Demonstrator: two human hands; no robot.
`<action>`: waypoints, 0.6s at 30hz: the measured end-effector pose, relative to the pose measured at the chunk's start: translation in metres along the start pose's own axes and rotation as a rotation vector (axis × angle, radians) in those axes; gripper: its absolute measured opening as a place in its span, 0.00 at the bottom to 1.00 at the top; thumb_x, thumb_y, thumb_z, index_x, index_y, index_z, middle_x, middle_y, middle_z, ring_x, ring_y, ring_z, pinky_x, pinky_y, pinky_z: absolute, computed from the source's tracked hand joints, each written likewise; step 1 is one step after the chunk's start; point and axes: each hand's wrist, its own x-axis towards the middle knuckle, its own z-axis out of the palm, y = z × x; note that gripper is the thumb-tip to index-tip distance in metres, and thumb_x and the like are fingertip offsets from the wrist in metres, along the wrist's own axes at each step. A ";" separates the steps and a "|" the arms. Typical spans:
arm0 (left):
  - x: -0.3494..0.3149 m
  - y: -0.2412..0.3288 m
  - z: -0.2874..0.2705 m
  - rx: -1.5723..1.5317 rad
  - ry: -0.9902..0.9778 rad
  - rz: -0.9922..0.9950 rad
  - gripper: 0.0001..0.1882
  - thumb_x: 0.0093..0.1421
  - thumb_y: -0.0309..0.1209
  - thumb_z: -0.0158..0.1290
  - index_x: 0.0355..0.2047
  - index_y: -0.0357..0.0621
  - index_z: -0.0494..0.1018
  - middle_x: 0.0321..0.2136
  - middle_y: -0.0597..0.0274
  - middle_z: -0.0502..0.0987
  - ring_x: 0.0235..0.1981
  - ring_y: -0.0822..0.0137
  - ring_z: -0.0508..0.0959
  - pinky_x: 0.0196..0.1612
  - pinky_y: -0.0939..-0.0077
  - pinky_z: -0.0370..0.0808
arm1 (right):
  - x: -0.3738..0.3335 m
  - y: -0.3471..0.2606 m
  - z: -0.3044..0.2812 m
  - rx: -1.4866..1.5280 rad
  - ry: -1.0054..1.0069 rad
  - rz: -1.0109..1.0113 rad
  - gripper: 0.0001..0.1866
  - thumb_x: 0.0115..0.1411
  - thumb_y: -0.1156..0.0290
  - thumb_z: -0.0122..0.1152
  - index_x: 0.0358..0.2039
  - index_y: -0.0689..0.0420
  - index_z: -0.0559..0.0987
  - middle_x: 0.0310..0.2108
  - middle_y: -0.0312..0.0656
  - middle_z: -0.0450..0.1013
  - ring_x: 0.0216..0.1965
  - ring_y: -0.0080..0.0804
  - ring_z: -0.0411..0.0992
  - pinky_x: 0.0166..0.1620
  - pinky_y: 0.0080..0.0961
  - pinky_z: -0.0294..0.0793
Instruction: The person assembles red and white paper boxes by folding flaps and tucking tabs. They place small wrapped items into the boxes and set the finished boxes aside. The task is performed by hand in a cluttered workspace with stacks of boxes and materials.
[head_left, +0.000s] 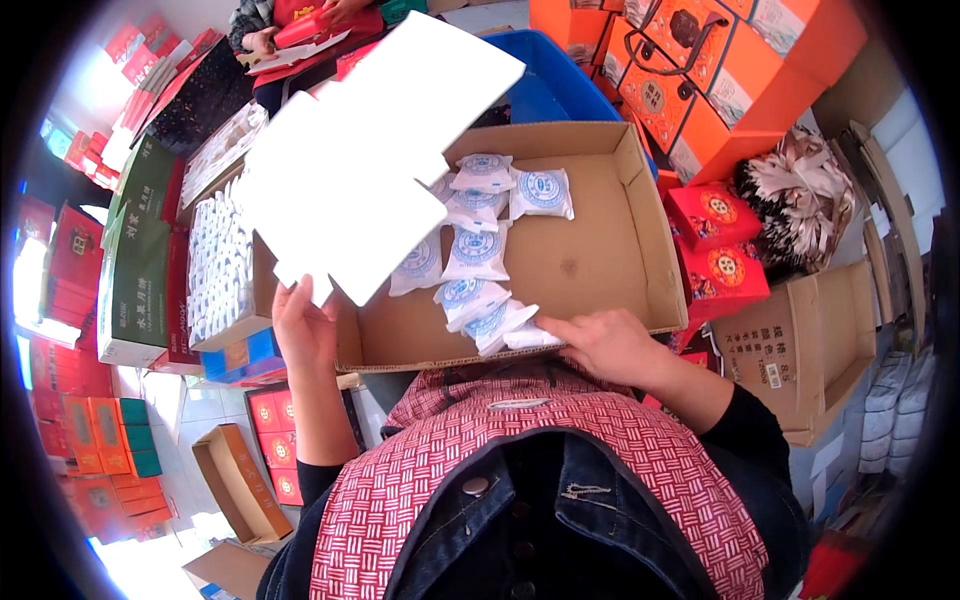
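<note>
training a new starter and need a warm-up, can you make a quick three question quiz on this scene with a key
1. True or false: the right hand has its fingers by the white packets at the near edge of the cardboard tray.

2. Which colour is the bin beyond the tray?
A. Green
B. Blue
C. Yellow

3. Which hand is nearer the tray's left side?

Key
1. True
2. B
3. The left hand
</note>
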 end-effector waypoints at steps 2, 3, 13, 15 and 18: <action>0.001 -0.012 0.002 -0.050 -0.058 -0.041 0.14 0.60 0.22 0.46 0.47 0.36 0.67 0.38 0.61 0.76 0.33 0.71 0.76 0.24 0.81 0.71 | 0.000 0.003 0.005 0.063 -0.027 0.012 0.22 0.52 0.66 0.61 0.49 0.49 0.71 0.25 0.43 0.76 0.28 0.42 0.76 0.30 0.39 0.74; 0.002 -0.016 0.002 -0.044 -0.059 -0.058 0.14 0.60 0.22 0.46 0.47 0.36 0.67 0.37 0.60 0.76 0.31 0.72 0.76 0.23 0.81 0.70 | -0.001 0.004 0.009 0.085 -0.067 0.022 0.24 0.53 0.67 0.60 0.52 0.49 0.69 0.25 0.45 0.76 0.28 0.44 0.76 0.30 0.40 0.74; -0.006 -0.018 0.017 0.337 -0.236 -0.419 0.17 0.56 0.22 0.48 0.47 0.31 0.66 0.30 0.57 0.77 0.21 0.73 0.76 0.15 0.85 0.68 | 0.000 0.011 -0.007 0.870 -0.082 0.443 0.21 0.59 0.65 0.59 0.52 0.60 0.71 0.32 0.41 0.76 0.33 0.26 0.74 0.37 0.26 0.74; -0.013 -0.015 0.019 0.357 -0.229 -0.474 0.18 0.56 0.22 0.49 0.48 0.32 0.66 0.30 0.58 0.77 0.21 0.73 0.76 0.15 0.85 0.69 | 0.015 0.033 -0.020 0.783 -0.090 0.648 0.17 0.62 0.66 0.55 0.47 0.65 0.73 0.37 0.40 0.75 0.40 0.25 0.74 0.41 0.23 0.74; -0.019 -0.018 0.024 0.431 -0.231 -0.478 0.19 0.58 0.23 0.50 0.50 0.33 0.65 0.32 0.59 0.77 0.23 0.72 0.77 0.19 0.84 0.73 | 0.037 0.026 -0.020 1.330 0.280 0.956 0.23 0.65 0.60 0.50 0.54 0.63 0.65 0.46 0.47 0.70 0.43 0.32 0.73 0.40 0.26 0.74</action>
